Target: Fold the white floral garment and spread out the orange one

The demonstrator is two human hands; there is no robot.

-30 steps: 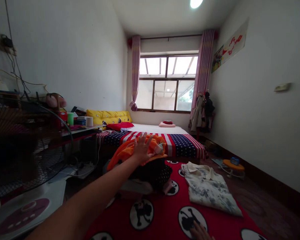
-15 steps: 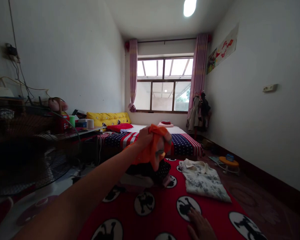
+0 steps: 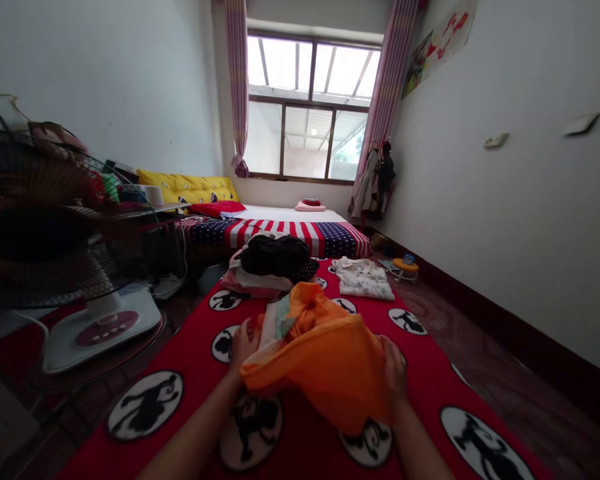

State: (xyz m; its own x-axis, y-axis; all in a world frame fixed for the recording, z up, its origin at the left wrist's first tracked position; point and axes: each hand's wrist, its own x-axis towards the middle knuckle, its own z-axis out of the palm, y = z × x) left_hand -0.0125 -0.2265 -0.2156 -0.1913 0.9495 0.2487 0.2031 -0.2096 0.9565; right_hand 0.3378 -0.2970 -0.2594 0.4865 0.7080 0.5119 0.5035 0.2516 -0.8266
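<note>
The orange garment hangs between the two hands, just above the rug, gathered at the top and sagging into a loose belly below. A pale inner layer shows just beyond the left fingers. The left hand has its fingers curled shut around a bunched fold at the cloth's left edge, and the right hand has its fingers closed on the opposite edge, pinching rather than spread. How firmly either one grips is hard to tell, since the fingertips disappear behind the fabric.

The risk seems to lie in that slack middle: with only two edge holds, the loose weight could slide from the fingers and drop onto the red cartoon-print rug. A fold swung forward could also brush the clothes pile ahead of the left fingers, where a black garment sits on pink-and-white cloth.

Earlier, the orange cloth was bunched in the left hand alone, high over that pile, while the right hand lay on the rug. Now both hands share it, lower down, and the black garment lies uncovered. The folded floral shirt, ahead of the right fingers, lies as before.
</note>
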